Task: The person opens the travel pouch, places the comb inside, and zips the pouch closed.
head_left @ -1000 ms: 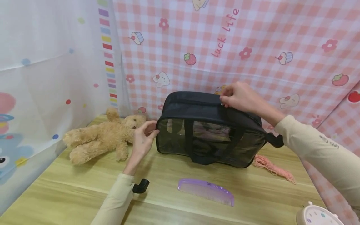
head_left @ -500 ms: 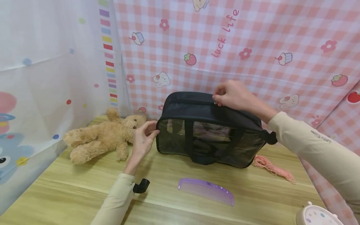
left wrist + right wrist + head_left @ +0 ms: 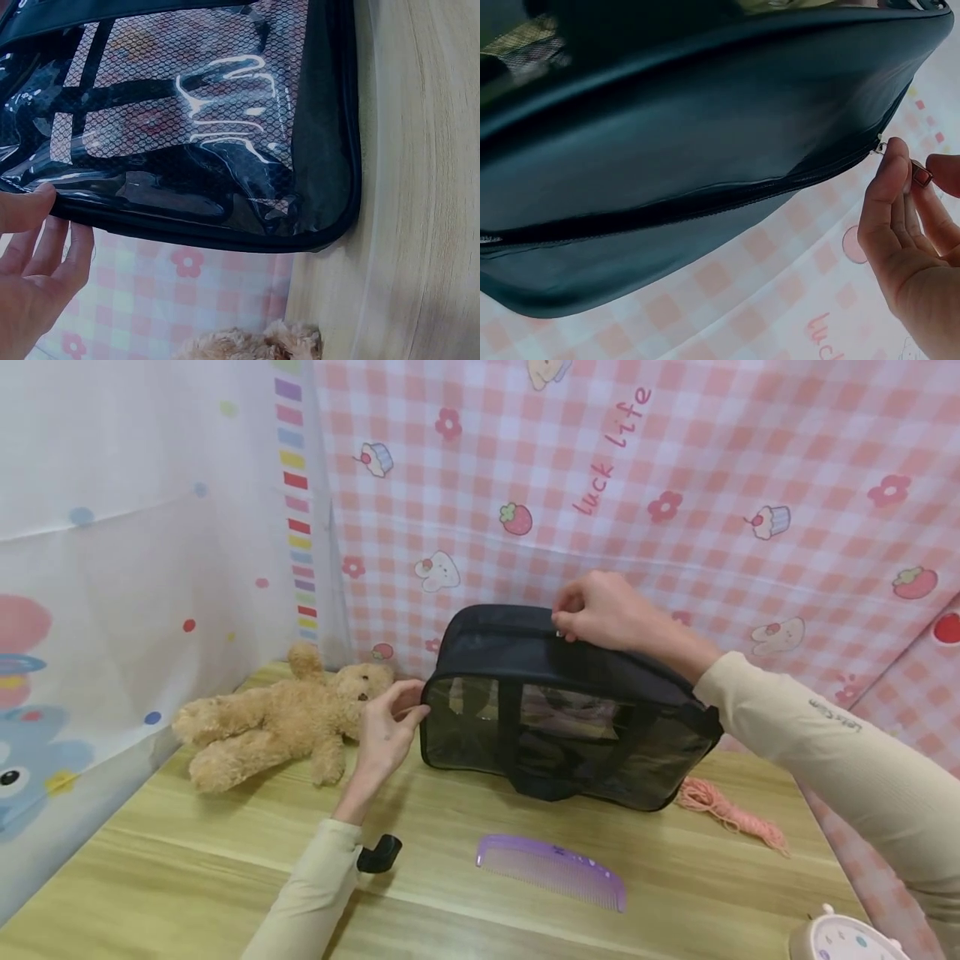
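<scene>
A black bag (image 3: 495, 653) with clear side panels and black handles stands upright on the wooden table. At its left end my left hand (image 3: 384, 731) pinches the edge piping between thumb and fingers; the left wrist view shows this grip too. Above the bag, my right hand (image 3: 611, 614) pinches a small metal zipper pull (image 3: 921, 174) along the top seam. In the right wrist view, a dark zipper line (image 3: 682, 208) runs away from the slider across the top fabric. A mesh panel (image 3: 150, 112) shows through the clear side.
A tan teddy bear (image 3: 288, 718) lies left of the bag, close to my left hand. In front is a purple comb (image 3: 551, 868). A bundle of pink cord (image 3: 731, 814) lies at the right, and a white clock (image 3: 847, 937) at the front right corner. Patterned cloth hangs behind.
My right hand has moved left along the bag's top with the zipper pull. My left hand keeps its place at the bag's left edge. The head view has shifted slightly.
</scene>
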Demonstrator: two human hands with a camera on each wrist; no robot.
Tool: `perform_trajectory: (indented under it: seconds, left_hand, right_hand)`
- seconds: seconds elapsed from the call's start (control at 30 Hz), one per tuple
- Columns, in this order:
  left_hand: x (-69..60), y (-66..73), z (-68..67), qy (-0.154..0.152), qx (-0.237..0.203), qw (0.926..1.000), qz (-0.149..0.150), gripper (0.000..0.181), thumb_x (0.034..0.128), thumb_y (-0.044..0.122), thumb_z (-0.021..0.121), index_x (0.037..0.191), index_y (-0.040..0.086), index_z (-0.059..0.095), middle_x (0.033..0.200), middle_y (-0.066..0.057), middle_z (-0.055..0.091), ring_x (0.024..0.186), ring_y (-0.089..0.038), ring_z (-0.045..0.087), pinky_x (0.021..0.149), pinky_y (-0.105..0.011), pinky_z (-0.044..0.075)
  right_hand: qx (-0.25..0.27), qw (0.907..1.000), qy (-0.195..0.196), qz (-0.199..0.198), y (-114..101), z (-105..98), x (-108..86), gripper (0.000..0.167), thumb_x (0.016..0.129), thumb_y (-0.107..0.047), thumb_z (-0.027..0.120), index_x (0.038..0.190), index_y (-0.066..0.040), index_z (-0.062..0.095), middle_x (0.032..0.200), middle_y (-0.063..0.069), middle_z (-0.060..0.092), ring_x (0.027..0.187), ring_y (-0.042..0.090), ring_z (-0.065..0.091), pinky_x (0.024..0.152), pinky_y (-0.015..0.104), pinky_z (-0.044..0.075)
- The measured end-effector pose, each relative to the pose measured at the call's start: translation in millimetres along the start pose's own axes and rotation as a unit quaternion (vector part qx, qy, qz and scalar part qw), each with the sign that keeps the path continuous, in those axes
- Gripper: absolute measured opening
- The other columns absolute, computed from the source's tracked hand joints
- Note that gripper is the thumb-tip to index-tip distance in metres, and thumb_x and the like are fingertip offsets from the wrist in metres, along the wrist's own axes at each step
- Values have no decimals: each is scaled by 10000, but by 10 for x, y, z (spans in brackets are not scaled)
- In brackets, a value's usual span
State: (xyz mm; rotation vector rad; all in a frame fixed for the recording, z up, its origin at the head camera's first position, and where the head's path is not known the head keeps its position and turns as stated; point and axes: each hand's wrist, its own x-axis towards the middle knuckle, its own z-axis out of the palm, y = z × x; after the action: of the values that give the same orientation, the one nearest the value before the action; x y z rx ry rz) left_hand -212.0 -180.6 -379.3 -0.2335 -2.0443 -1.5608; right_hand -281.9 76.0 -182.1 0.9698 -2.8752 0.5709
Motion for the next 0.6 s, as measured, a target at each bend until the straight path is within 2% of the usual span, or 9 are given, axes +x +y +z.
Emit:
perform_trajectory:
  seconds: [0.07, 0.17, 0.3, 0.6]
  left_hand:
    - [-18, 111, -10, -5, 33, 10000, -34, 257, 829, -88, 670, 1080, -30, 662, 1018, -199, 668, 928, -320, 653, 827, -437, 532]
    - [-20, 135, 12, 39, 9, 10000, -22, 266, 811, -131, 661, 1072, -82, 648, 1013, -251, 655, 923, -375, 645, 822, -473, 527]
    - [16, -118, 54, 127, -47, 9999, 87, 275, 804, -101, 688, 1072, -39, 668, 1019, -216, 666, 906, -339, 660, 803, -463, 536]
    - [7, -146, 12, 201, 75, 9993, 310, 269, 816, -53, 703, 1072, 30, 687, 1015, -137, 681, 895, -261, 672, 783, -403, 553]
  right_hand:
    - [1, 10000, -32, -59, -23, 29, 25, 182, 915, -140, 595, 973, -14, 713, 731, 32, 683, 654, 170, 644, 610, 316, 515]
    - [-12, 9999, -32, -127, -66, 71, 64, 178, 915, -142, 597, 961, -18, 716, 714, 25, 680, 643, 161, 639, 616, 316, 510]
    - [-23, 9999, -71, -134, -132, 108, 125, 178, 914, -147, 596, 965, -24, 714, 701, 20, 678, 637, 154, 631, 605, 299, 483]
    - [-95, 9990, -239, -352, -285, 171, 277, 192, 925, -144, 563, 953, -29, 715, 681, 40, 672, 635, 186, 629, 634, 314, 482]
